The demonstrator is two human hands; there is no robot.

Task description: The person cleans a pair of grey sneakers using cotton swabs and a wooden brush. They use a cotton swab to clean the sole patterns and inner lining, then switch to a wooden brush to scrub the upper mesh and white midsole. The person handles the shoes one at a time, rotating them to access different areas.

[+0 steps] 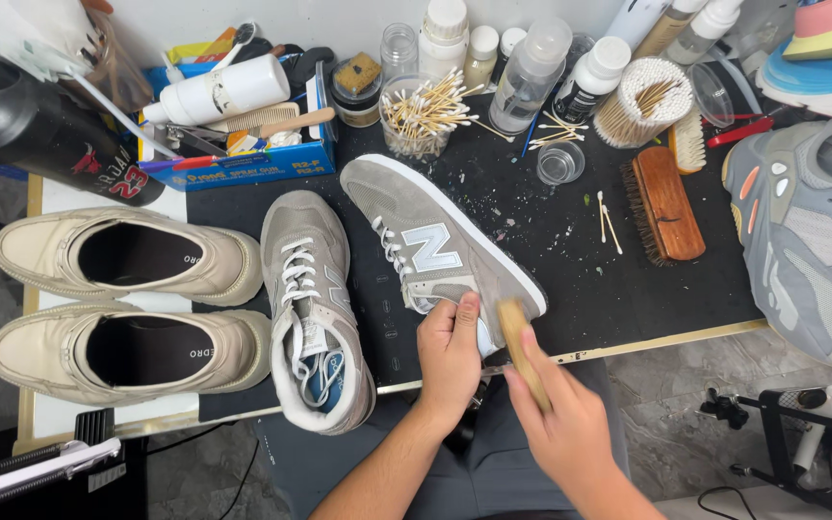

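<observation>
On black mat: two grey sneakers [435, 255], two beige shoes [127, 258], one brush [522, 351].

A grey sneaker [435, 252] was held on its side at the heel by the left hand [450, 351], and a small wooden brush [515, 339] was pressed against that heel by the right hand [560, 424]. Its grey partner [315, 308] was laid just beside it on the black mat [618, 279], with two beige shoes [127, 308] placed further left.
</observation>
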